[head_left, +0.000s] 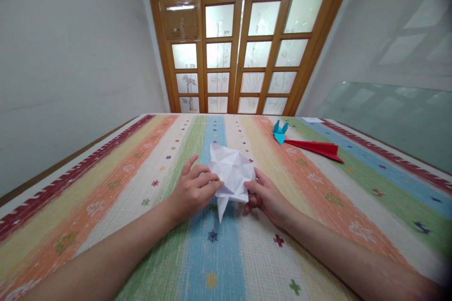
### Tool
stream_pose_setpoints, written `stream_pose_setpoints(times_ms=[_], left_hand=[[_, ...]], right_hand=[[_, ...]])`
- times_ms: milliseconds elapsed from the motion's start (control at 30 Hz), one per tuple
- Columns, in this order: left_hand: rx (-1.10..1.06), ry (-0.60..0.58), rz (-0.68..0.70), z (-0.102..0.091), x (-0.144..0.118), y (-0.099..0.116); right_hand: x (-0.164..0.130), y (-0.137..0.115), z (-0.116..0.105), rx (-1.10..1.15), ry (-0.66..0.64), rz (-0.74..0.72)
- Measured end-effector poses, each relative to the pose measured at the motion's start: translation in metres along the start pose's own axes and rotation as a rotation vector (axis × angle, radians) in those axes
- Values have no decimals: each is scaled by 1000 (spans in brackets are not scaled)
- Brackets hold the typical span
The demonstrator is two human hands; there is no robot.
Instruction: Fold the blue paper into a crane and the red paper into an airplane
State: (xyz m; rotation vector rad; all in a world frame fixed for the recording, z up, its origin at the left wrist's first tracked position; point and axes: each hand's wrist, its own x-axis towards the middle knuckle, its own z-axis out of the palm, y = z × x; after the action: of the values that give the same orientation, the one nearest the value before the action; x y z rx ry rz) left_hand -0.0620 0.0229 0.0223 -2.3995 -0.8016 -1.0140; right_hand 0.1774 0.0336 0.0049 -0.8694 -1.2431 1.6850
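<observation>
A partly folded sheet of white paper (231, 169) is held between my two hands, low over the middle of the striped cloth. Creases cross its face, and pointed flaps stick out at its upper left and lower left. My left hand (197, 186) grips the left edge, thumb on top and the little finger raised away. At the lower right corner, my right hand (263, 193) pinches the paper, with the thumb above and the other fingers partly hidden below.
A striped tablecloth (169, 254) covers the table. To the right at the back lie a blue origami figure (279, 132) and a red paper plane (318, 147), nearly touching. Wooden doors with glass panes (243, 51) stand beyond, and a glass panel (395, 122) leans at the right wall.
</observation>
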Motion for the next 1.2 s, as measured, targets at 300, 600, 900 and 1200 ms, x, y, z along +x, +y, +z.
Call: stream_pose_setpoints(times_ms=[300, 600, 900, 1200], left_hand=[[-56, -64, -9, 1, 1, 0], [-28, -217, -35, 5, 1, -1], [3, -201, 11, 5, 2, -1], [-59, -145, -66, 6, 0, -1]], right_hand=[[2, 0, -2, 5, 12, 6], [1, 8, -6, -173, -7, -112], [2, 8, -6, -249, 39, -121], [4, 4, -7, -299, 125, -60]])
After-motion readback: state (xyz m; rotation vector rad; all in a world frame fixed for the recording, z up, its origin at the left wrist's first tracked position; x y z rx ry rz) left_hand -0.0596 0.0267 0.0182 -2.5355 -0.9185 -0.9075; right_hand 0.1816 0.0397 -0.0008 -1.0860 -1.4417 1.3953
